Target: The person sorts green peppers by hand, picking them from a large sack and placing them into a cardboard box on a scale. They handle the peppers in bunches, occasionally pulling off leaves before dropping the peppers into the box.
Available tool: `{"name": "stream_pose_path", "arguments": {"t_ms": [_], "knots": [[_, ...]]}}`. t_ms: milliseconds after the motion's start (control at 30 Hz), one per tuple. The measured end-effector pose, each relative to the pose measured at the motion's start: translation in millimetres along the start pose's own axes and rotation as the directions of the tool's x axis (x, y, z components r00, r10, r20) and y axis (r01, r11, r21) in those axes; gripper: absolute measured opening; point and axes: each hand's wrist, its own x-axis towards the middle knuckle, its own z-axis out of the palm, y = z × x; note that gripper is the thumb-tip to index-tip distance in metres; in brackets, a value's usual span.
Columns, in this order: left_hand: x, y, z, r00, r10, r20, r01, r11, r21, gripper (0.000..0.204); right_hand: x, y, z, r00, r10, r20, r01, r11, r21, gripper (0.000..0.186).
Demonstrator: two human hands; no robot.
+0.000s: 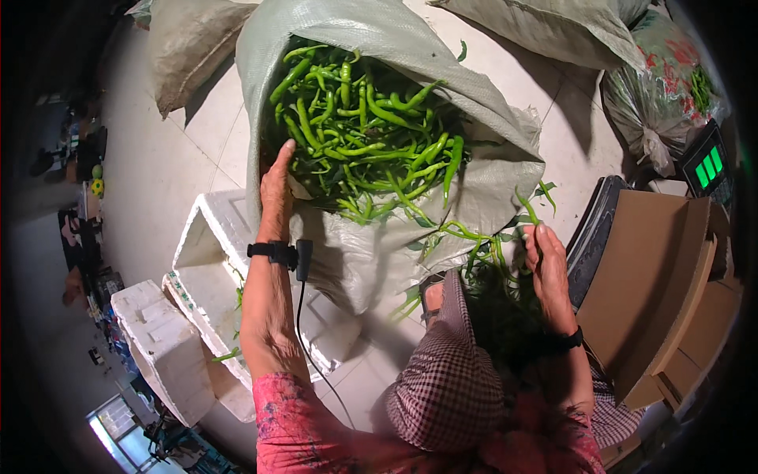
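Note:
A large white woven sack (339, 24) lies with its mouth toward me, full of long green chili peppers (355, 134). My left hand (276, 186) rests inside the left edge of the mouth, against the peppers, with its fingers stretched out. A single green chili pepper (527, 207) stands up from my right hand (546, 257), whose fingers are closed on its lower end. Between my right hand and the sack's lower lip, loose peppers (499, 251) and leaves hang over a dark heap, which lies in shadow.
White foam boxes (225, 261) stand at the left, a few peppers on their edges. An open cardboard box (632, 268) sits at the right beside a scale display (707, 166). More sacks (189, 51) lie at the back. A checkered cloth (446, 379) covers my knee.

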Motion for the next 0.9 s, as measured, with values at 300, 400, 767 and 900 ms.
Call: {"name": "stream_pose_path", "arguments": {"t_ms": [300,400,767,900], "knots": [[4.8,18.3,-6.8,0.963,-0.088,0.253,0.137,0.974,-0.182,0.073,-18.0,27.2,15.6,0.993,0.01,0.117,0.01,0.986,-0.165,0.032],[-4.5,4.5,14.4,0.895,0.44,0.074,-0.445,0.89,0.096,0.071,-18.1,34.8,13.4,0.993,0.001,0.121,0.023,0.98,-0.197,0.034],[-18.9,-17.1,55.5,0.692,0.7,-0.176,-0.641,0.708,0.296,0.09,-22.7,50.1,11.3,0.993,0.029,0.115,-0.01,0.986,-0.164,0.036],[0.9,-12.3,36.2,0.932,0.321,-0.167,-0.337,0.938,-0.082,0.066,-33.3,47.0,10.0,0.989,0.063,0.132,-0.037,0.98,-0.194,0.036]]}}
